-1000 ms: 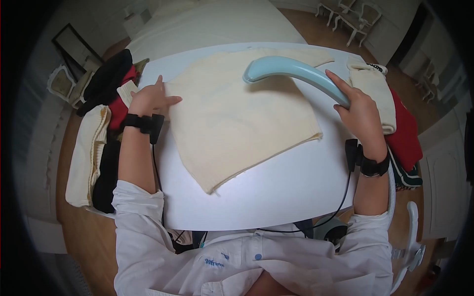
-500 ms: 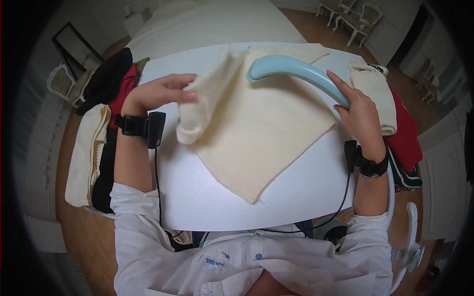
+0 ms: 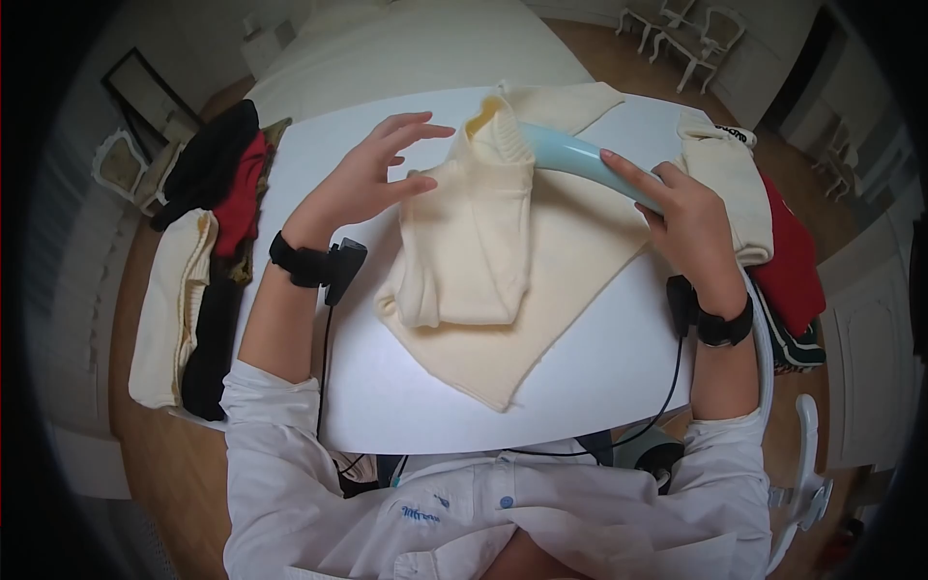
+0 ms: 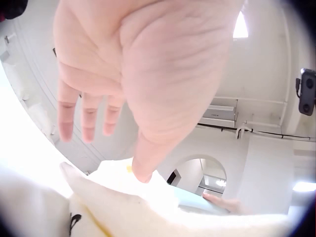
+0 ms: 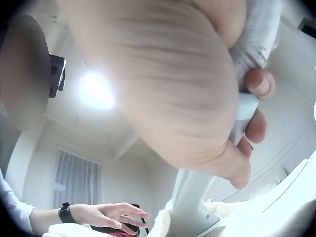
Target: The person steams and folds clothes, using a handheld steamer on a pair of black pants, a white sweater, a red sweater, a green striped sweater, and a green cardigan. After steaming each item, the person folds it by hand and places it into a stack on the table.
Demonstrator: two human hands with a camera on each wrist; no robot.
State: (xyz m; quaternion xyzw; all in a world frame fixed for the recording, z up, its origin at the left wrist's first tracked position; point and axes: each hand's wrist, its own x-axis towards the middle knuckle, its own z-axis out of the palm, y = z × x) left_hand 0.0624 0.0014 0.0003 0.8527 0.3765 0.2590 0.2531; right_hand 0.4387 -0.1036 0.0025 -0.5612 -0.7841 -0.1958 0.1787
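Observation:
A cream knit sweater (image 3: 570, 251) lies on the white table, with one part folded over on top of it. The ribbed end (image 3: 501, 130) of that folded part points toward the far side. My left hand (image 3: 362, 179) is just left of the fold, fingers spread and holding nothing; in the left wrist view its thumb (image 4: 148, 160) is close over the bright fabric. My right hand (image 3: 691, 217) grips the handle of a light blue garment steamer (image 3: 570, 155). The steamer's front end is hidden behind the ribbed end.
Folded clothes in black (image 3: 208, 159), red (image 3: 239, 208) and cream (image 3: 169, 309) are along the table's left side. At the right edge, a cream garment (image 3: 730, 184) lies beside a red one (image 3: 791, 256). A bed (image 3: 435, 48) stands beyond the table (image 3: 599, 372).
My left hand lifted the sweater's left part, folded it rightward over the rest and let go. The sweater's near corner shifted right. My right hand keeps hold of the steamer.

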